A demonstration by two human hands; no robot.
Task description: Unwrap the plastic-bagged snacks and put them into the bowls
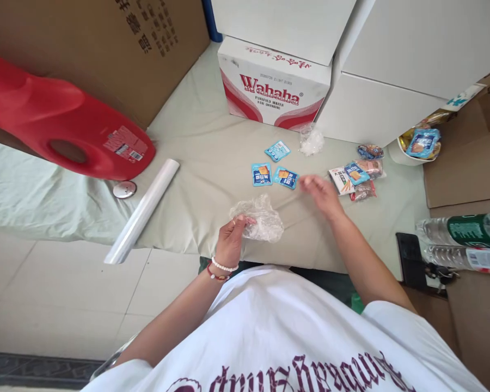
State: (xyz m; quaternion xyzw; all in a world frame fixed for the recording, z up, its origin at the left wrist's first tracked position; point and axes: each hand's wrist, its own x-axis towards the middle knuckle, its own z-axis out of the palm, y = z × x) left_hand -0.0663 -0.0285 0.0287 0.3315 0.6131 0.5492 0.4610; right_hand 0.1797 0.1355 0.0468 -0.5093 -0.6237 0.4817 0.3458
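My left hand (231,239) is closed on the edge of a crumpled clear plastic bag (261,219) that rests on the pale green cloth (196,163). My right hand (320,193) hovers blurred by motion just right of a blue snack packet (286,177); its fingers look loosely spread and nothing shows in them. Two more blue packets lie nearby, one (261,174) to the left and one (277,150) farther back. A pile of mixed snack packets (357,177) sits right of my right hand.
A roll of clear bags (142,209) and a red detergent jug (61,122) lie at the left. A Wahaha carton (275,87) and white boxes stand behind. Another crumpled plastic (311,140), a white bowl of snacks (418,144), water bottles (463,242) and a phone (410,258) are at the right.
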